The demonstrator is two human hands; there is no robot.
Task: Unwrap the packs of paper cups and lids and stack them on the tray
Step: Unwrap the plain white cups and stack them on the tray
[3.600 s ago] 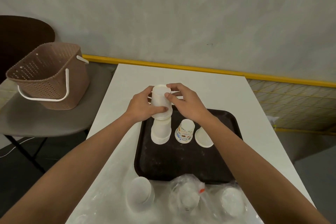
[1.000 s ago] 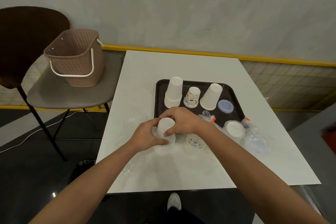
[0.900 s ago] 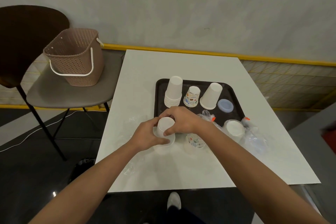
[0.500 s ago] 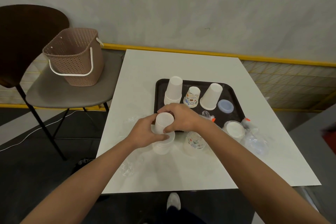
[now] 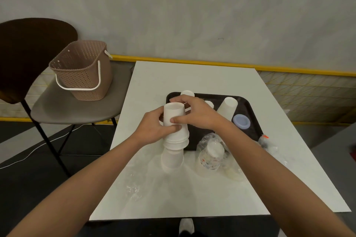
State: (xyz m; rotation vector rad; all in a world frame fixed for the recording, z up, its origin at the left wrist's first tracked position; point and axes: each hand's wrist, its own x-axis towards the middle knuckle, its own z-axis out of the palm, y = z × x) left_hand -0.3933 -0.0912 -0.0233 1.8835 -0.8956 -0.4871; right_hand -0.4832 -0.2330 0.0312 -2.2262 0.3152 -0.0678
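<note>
My left hand [image 5: 154, 129] and my right hand [image 5: 194, 114] both grip an upside-down stack of white paper cups [image 5: 174, 119], lifted off more white cups [image 5: 171, 160] that stand on the table below it. Behind my hands lies the black tray [image 5: 248, 121] with an upside-down white cup stack [image 5: 227, 108], a partly hidden white stack [image 5: 187, 93], a mostly hidden cup and a bluish lid [image 5: 241, 120]. A clear plastic pack with patterned cups [image 5: 211, 157] lies right of the lower cups.
Loose clear wrapping [image 5: 134, 188] lies on the white table [image 5: 192, 75] near the front, and more wrapping with an orange tag [image 5: 266, 141] at the tray's right corner. A brown basket [image 5: 82, 73] stands on a chair [image 5: 75, 106] left of the table.
Both hands have lifted the upper white cups from the table, pulling them up off the cups below. The camera has moved closer and tilted down a little.
</note>
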